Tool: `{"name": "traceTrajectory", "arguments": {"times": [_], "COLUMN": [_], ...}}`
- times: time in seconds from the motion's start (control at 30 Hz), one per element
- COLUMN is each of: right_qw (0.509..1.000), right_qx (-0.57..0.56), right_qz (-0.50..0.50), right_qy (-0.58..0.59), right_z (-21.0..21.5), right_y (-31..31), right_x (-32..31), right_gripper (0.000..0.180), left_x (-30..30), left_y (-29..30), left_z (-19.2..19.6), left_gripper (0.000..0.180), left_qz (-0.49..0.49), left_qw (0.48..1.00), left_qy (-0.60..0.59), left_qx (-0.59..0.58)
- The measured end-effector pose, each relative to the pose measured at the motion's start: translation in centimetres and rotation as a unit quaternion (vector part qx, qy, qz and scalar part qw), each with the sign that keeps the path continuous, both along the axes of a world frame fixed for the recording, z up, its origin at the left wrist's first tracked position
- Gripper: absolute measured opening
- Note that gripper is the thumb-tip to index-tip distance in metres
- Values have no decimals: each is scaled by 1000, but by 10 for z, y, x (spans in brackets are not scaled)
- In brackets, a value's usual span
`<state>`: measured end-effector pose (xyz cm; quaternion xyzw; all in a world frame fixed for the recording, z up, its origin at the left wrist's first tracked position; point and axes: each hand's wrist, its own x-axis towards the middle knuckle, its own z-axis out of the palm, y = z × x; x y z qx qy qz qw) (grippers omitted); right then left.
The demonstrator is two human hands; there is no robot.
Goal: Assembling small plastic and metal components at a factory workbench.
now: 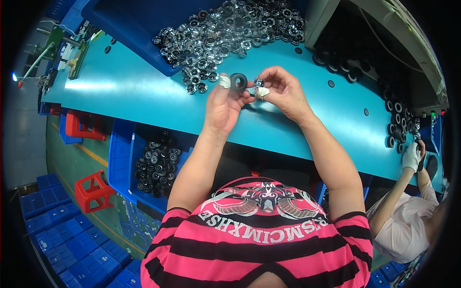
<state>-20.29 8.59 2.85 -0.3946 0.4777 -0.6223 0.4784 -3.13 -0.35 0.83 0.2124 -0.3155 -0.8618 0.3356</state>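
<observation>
Above the teal table (158,98), my left hand (224,109) grips a black toy-sized tyre (234,78), its ring facing up. My right hand (289,95) pinches a small shiny chrome wheel hub (259,83) between thumb and fingers, just right of the tyre. The hub and the tyre are apart. White wraps cover a digit on each hand, one wrap (224,81) on the left and another (262,91) on the right. A heap of similar chrome hubs (216,38) spills toward my hands from a blue bin (129,43).
Black tyres (336,65) lie at the back right, with more (396,120) near a co-worker's gloved hand (411,157). Below the table's front edge, a blue crate (124,158) holds black wheels (156,163). A red stool (93,192) stands on the floor at left; a green fixture (77,60) is at far left.
</observation>
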Motion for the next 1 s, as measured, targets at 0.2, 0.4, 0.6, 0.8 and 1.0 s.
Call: {"name": "traceTrajectory", "arguments": {"times": [0.2, 0.4, 0.6, 0.8, 1.0], "right_qw": [991, 997, 990, 987, 969], "right_qx": [-17, -49, -44, -62, -84], "right_qz": [-53, -51, -62, -75, -91], "right_qy": [123, 17, 118, 125, 215], "right_z": [2, -2, 9, 8, 16], "right_y": [-1, 0, 2, 4, 5], "right_x": [-1, 3, 4, 6, 19], "right_gripper": [29, 26, 35, 29, 30], "left_x": [0, 2, 5, 5, 6], "left_y": [1, 0, -1, 1, 5], "left_z": [-1, -2, -4, -3, -5], "left_gripper": [49, 44, 41, 41, 42], "left_qz": [-13, -17, -30, -30, -19], "left_qw": [1000, 999, 997, 997, 998], "left_qy": [19, 40, 77, 72, 45], "left_qx": [-15, -13, -2, 5, -33]}}
